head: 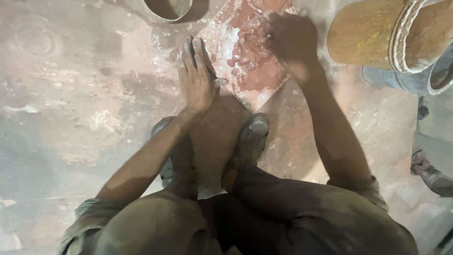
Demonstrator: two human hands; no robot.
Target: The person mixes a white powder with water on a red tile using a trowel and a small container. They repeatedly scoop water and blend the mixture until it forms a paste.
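A square reddish slab [264, 80] lies on the floor in front of my feet, turned like a diamond, with wet red clay [252, 45] smeared and lumped on its top. My left hand [196, 78] rests flat on the slab's left edge, fingers together and pointing away from me. My right hand [290, 38] is on the clay near the slab's far corner, fingers curled into the lumps. Both hands are coated in pale dust and clay.
My two dusty shoes [250, 137] stand just below the slab. A round metal vessel rim [167, 12] sits at the top. A mud-caked drum with rope bands [391, 33] lies at the upper right, with another person's leg and foot [432, 165] at the right edge.
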